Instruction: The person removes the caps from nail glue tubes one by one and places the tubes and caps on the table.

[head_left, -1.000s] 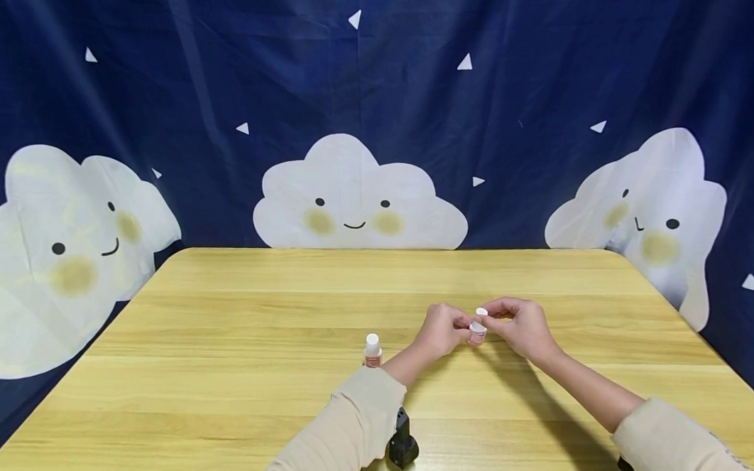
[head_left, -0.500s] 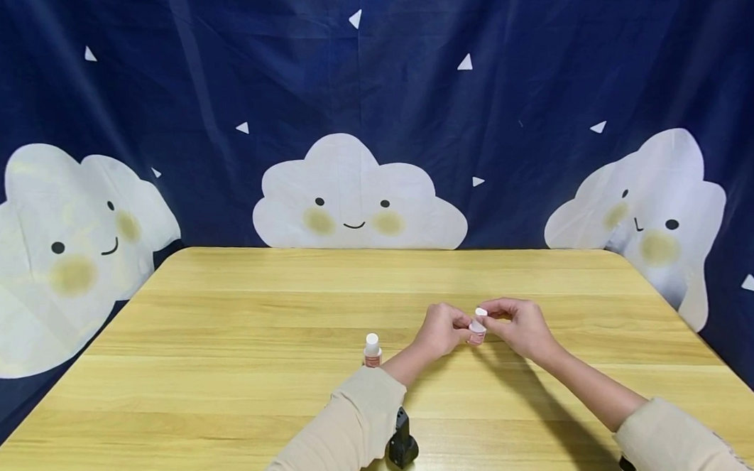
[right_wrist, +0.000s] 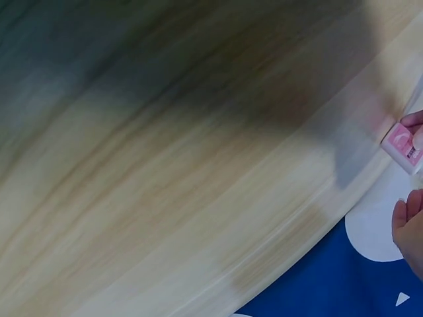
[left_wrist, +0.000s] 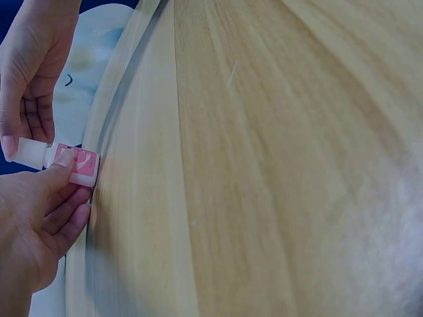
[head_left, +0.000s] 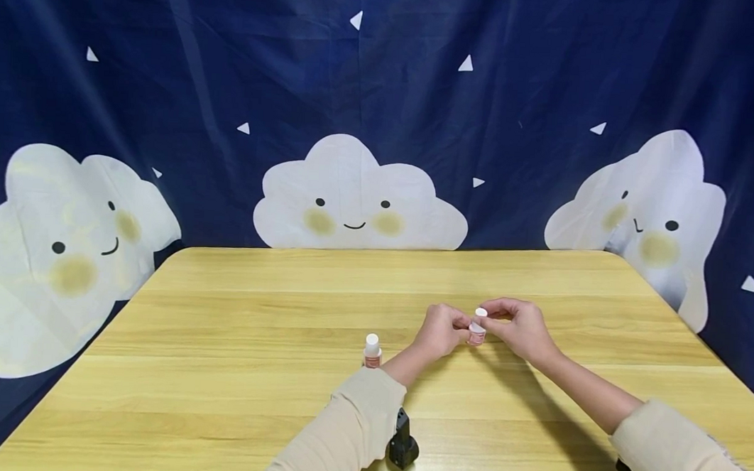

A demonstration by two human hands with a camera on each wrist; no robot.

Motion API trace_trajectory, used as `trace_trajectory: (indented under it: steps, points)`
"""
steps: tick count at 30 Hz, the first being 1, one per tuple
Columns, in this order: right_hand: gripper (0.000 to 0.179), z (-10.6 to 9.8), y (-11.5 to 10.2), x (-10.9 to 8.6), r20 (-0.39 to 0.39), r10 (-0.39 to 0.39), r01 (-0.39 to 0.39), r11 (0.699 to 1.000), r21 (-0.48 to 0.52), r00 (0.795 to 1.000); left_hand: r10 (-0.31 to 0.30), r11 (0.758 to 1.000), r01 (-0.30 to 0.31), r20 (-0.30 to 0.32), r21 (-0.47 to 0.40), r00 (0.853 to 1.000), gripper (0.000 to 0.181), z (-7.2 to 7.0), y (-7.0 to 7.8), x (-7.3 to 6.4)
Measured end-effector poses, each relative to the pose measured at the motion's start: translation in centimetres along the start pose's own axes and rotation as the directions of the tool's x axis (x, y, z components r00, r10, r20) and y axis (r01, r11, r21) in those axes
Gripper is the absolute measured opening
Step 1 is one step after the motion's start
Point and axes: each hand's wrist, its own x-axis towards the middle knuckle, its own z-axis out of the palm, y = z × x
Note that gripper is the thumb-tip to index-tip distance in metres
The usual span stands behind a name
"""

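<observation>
A small white bottle (left_wrist: pixel 86 168) with a pink label is held between both hands over the right part of the table. My left hand (head_left: pixel 439 331) grips its body, thumb across the label in the left wrist view. My right hand (head_left: pixel 523 330) pinches the white cap (left_wrist: pixel 30 153) at the bottle's top with thumb and fingers. In the left wrist view the cap sits in line with the bottle, a narrow white neck showing between them. A second white-capped bottle (head_left: pixel 372 352) with a reddish label stands upright beside my left forearm, its base hidden by the sleeve.
The wooden table (head_left: pixel 246 413) has a far edge close to a dark blue curtain (head_left: pixel 411 74) printed with white clouds. A black wrist device (head_left: pixel 403 442) hangs under my left sleeve, low over the tabletop.
Both hands stay in place around the bottle. The cap under my right fingers shifts only very slightly, and the second bottle has not moved.
</observation>
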Motion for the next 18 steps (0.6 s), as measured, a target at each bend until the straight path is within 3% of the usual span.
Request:
trace_trajectory:
  steps: [9, 18]
  points:
    - [0.011, 0.16, -0.29, -0.03, -0.049, -0.022, 0.021, 1.0, -0.016, 0.999, 0.013, 1.0, -0.013, -0.005, 0.001, 1.0, 0.012, 0.08, -0.12, 0.05]
    - [0.009, 0.16, -0.13, 0.09, -0.037, -0.032, 0.03, 0.999, -0.03, 0.999, 0.019, 1.0, -0.019, 0.003, -0.008, 1.0, 0.013, 0.12, -0.2, 0.06]
